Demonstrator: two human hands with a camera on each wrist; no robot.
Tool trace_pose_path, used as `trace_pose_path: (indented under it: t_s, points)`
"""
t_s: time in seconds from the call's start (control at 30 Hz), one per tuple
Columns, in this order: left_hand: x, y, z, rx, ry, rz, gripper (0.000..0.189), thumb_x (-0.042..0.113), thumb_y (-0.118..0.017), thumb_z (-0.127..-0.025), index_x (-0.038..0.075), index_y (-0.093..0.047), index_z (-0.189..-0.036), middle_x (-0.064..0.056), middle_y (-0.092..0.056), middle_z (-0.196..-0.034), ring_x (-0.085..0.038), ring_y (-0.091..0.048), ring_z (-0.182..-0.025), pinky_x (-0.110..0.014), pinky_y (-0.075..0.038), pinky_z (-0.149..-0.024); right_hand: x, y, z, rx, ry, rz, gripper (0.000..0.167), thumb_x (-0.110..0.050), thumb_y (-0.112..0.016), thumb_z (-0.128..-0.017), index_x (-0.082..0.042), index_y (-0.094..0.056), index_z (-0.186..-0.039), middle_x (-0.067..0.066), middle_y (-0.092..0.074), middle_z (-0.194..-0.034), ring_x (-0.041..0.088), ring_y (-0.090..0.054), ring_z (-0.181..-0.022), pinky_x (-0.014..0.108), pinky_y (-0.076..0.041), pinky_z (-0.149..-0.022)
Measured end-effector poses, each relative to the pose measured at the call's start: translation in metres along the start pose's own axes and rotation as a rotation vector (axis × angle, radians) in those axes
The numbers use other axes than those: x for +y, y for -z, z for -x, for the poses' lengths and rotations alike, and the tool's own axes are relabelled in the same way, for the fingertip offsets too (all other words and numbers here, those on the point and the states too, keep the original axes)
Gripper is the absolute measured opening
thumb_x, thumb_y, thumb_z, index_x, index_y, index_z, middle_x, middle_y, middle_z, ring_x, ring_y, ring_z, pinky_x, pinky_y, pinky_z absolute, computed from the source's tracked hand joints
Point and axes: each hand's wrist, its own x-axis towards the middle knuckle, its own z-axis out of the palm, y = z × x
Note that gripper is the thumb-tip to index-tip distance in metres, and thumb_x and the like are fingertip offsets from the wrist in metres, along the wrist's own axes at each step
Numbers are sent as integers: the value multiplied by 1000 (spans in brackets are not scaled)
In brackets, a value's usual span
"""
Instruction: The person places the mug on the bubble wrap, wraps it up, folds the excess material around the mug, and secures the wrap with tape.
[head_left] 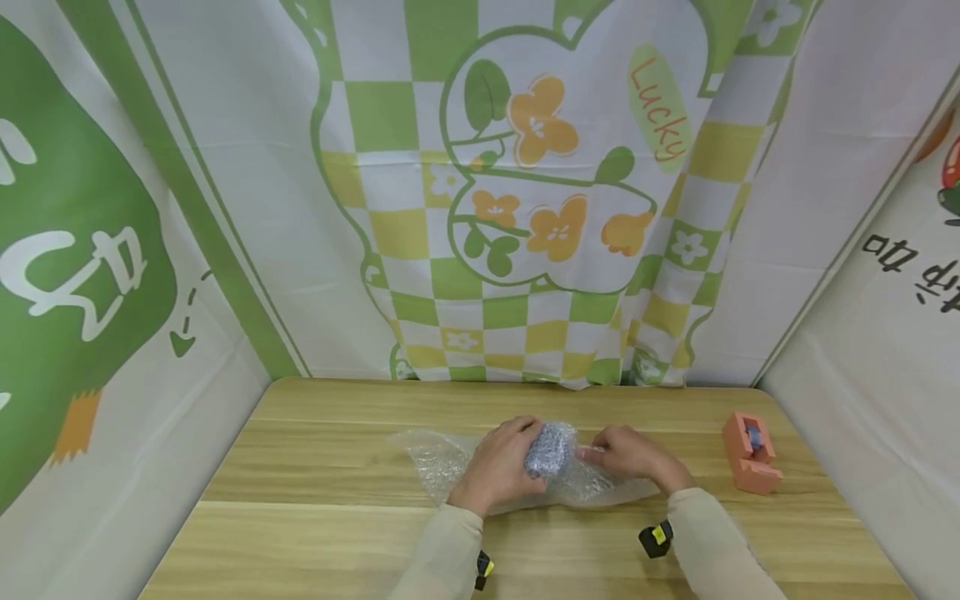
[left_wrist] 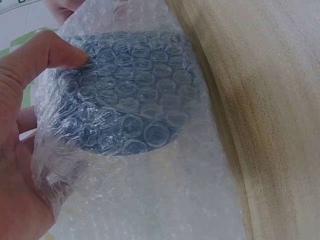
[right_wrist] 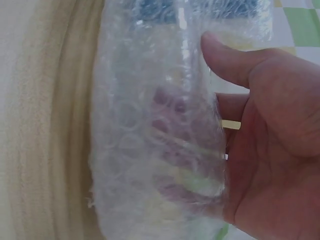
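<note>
A rounded blue object [head_left: 549,450] is wrapped in clear bubble wrap [head_left: 435,460] near the middle of the table; the bubbles blur what kind of thing it is. My left hand [head_left: 497,468] grips it from the left, and in the left wrist view the thumb [left_wrist: 67,54] presses on the blue object [left_wrist: 132,87] through the film. On the other side my right hand [head_left: 633,454] holds the loose right part of the sheet. Its fingers show through the bubble wrap [right_wrist: 125,120] in the right wrist view, with the thumb [right_wrist: 230,57] on the near side.
An orange-pink tape dispenser [head_left: 756,477] with a blue roll stands at the right of the wooden table [head_left: 315,467]. Printed cloth [head_left: 375,117] hangs behind the table, and further cloth walls stand on the left and right.
</note>
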Motion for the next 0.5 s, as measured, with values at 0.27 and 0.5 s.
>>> trace_pose_path:
  t_s: [0.27,0.5]
  points:
    - [1,1,0,-4,4,-6,82,25,-83,-75,3,-51,-148,-10,-49,-151,-27,-47,-137,-44,-39,-113,3,-1,-3,-49,0,-78,42,-32,-61,-102,-13,-55,-65,-8,-39,-56,8,-35,-52,25,-31,-48]
    - [1,1,0,6,-7,-12,82,26,-83,-75,3,-51,-147,-11,-50,-150,-28,-49,-136,-44,-41,-112,6,-2,-7,-15,-19,-90,27,-20,-70,-96,-6,-69,-73,-4,-56,-65,11,-48,-59,26,-41,-52]
